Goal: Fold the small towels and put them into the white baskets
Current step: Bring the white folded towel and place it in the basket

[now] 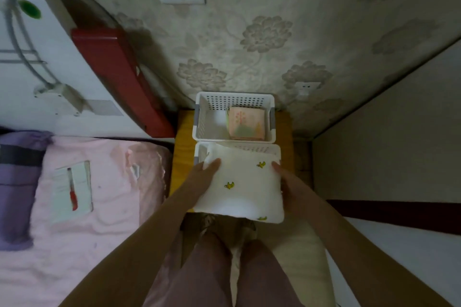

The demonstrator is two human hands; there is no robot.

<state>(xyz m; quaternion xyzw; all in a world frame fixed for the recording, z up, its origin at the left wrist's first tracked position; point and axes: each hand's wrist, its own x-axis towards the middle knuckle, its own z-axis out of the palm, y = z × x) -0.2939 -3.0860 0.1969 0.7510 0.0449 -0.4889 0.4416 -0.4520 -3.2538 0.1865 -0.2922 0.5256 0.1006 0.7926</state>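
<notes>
Both hands on one towel here: the left hand [208, 169] grips the left edge of the white folded towel [240, 185], fingers laid over the top, while the right hand [283, 174] clasps the right edge, fingers along the side. The towel, white with little yellow prints, sits square and flat, held directly over the near white basket [252, 148], covering most of its opening; only the far rim and a bit of the left wall peek out. Whether the towel touches the rim, I cannot tell. Just beyond, touching edge to edge, the far white basket [234, 98] already carries a pink folded towel [245, 123] lying flat in its right half. Both baskets stand on a small wooden table [183, 154] pushed against the flowered wallpaper [264, 35]. To the left, a pink blanket [104, 194] spreads out, with a purple cloth [17, 182] at its far left edge
</notes>
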